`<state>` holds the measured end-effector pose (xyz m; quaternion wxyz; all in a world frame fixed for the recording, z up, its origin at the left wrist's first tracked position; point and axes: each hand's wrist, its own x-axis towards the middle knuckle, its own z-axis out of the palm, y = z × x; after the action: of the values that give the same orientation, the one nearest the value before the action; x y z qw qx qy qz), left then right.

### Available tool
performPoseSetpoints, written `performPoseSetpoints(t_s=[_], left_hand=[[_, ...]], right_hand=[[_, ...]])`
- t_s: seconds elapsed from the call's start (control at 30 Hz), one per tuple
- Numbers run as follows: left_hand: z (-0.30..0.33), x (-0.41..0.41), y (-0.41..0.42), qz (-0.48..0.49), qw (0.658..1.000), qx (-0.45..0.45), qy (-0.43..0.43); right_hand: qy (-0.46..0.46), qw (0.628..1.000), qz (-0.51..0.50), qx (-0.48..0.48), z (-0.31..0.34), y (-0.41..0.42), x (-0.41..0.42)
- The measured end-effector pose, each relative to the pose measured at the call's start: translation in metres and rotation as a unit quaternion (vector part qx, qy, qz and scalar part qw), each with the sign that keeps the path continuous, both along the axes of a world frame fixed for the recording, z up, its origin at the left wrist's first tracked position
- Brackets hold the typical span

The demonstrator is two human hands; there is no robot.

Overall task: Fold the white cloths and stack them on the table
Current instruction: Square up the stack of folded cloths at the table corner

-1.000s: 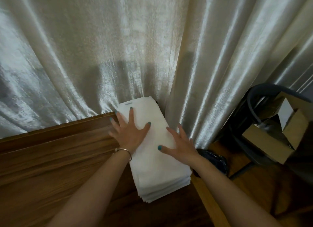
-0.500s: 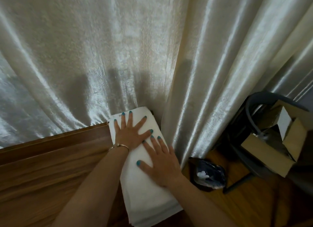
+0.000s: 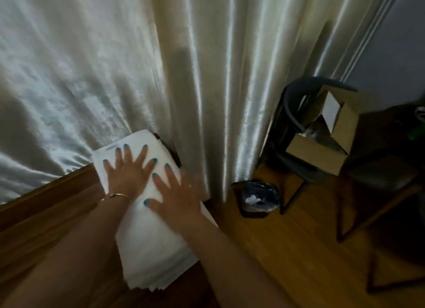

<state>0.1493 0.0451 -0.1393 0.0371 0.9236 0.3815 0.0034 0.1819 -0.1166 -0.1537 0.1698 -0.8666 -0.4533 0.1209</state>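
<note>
At the wooden table's (image 3: 46, 206) far corner, the stack of folded white cloths (image 3: 151, 245) is pressed flat by the left hand (image 3: 127, 173) and the blurred right hand (image 3: 178, 197), both spread open; its far edge is lost against the curtain (image 3: 138, 66).

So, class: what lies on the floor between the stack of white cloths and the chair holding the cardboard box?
A small dark bin with white scraps inside, seen in the head view.

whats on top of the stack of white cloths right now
Both hands lie flat on the stack of white cloths: the left hand near its far end, the right hand beside it. The cloth under the palms is hidden.
</note>
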Motion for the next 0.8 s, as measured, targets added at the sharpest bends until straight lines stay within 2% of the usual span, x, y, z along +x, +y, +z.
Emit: performPoseSetpoints(t_s=[0.13,0.23,0.33,0.5,0.63,0.73,0.8], left_hand=[[-0.001,0.001,0.007,0.003,0.999,-0.028,0.036],[-0.001,0.000,0.007,0.009,0.999,-0.031,0.040],[-0.003,-0.001,0.004,0.017,0.999,-0.020,0.028],[-0.006,-0.002,0.004,0.022,1.000,-0.004,0.009],[-0.004,-0.004,0.003,0.015,1.000,-0.001,-0.002],[-0.003,-0.011,-0.002,-0.003,0.994,0.088,-0.067],[-0.004,-0.016,-0.002,0.007,0.997,0.047,-0.064]], right_hand=[[-0.119,0.992,0.027,0.014,-0.003,0.011,-0.020],[-0.062,0.993,0.038,0.090,-0.005,0.004,-0.015],[-0.012,0.994,0.042,0.098,-0.005,0.001,-0.015],[-0.027,0.996,0.044,0.073,-0.005,0.005,-0.013],[-0.054,0.993,0.047,0.096,-0.006,0.002,-0.012],[-0.074,0.990,0.017,0.120,-0.009,-0.002,-0.018],[-0.071,0.993,0.022,0.097,-0.010,-0.002,-0.018]])
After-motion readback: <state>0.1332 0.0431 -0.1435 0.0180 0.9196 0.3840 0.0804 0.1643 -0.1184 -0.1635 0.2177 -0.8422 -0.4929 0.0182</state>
